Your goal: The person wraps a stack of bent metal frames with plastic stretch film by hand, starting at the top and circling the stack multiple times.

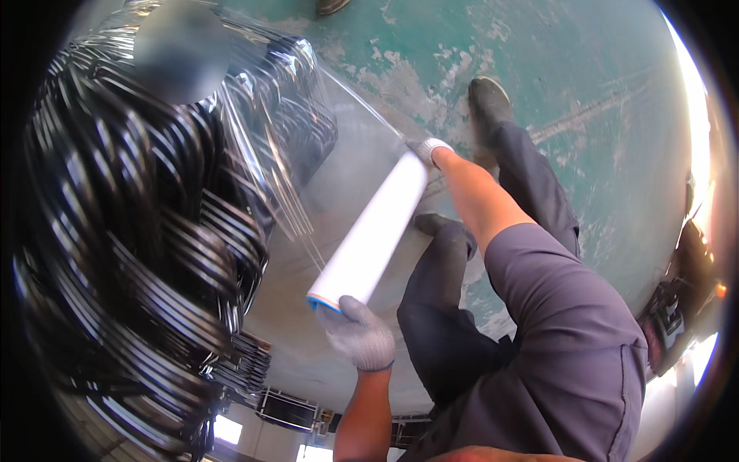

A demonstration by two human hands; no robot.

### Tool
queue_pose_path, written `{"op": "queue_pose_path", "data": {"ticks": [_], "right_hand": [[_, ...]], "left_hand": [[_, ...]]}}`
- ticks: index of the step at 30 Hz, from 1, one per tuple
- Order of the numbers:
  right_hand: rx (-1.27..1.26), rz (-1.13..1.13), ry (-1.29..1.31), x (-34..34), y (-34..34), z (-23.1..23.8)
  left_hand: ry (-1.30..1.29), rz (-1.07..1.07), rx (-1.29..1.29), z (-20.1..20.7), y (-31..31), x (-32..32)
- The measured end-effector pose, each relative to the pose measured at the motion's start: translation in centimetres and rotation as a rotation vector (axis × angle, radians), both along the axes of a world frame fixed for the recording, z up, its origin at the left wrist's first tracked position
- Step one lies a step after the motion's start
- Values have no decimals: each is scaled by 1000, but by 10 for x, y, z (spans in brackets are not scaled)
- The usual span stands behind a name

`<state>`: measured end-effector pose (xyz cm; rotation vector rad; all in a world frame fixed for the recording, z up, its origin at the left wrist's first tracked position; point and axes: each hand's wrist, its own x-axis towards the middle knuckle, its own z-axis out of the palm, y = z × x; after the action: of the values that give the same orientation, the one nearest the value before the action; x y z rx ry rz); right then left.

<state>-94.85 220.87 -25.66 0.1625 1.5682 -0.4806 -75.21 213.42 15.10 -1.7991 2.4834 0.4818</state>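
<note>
Closest to the body, the left hand (360, 337), in a pale glove, grips the near end of the white roll (371, 229), thumb at the blue-edged rim; whether its other fingers sit inside the core I can't make out. Take that roll as the middle of the dial: it leans from seven o'clock to one, held clear of the floor (431, 46). I'd guess it is fairly weighty, firm as a log but slick along its sides, so the two ends look the place to hold, leaving the middle free to turn. At one o'clock, the gloved right hand (426, 150) is closed around the far end, a little blurred. Clear film (291, 208) stretches from the roll toward nine and eleven; it looks thin, clingy and easily torn on a snag. Beyond, at nine o'clock, stands a big bundle (138, 223) of glossy black strands, probably springy and slippery, with film over its farther part.
</note>
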Motion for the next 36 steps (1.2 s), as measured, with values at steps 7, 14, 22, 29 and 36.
{"op": "queue_pose_path", "data": {"ticks": [7,14,22,29,36], "right_hand": [[-23,-28,187,96,55,-41],[136,-3,149,109,86,42],[112,-141,194,228,119,27],[269,-250,257,345,118,61],[251,-369,143,422,121,102]], "left_hand": [[-84,-83,14,55,-2,23],[-26,-115,72,68,-12,72],[6,-279,151,63,-34,160],[86,-392,179,56,-74,269],[115,-391,242,77,-86,344]]}}
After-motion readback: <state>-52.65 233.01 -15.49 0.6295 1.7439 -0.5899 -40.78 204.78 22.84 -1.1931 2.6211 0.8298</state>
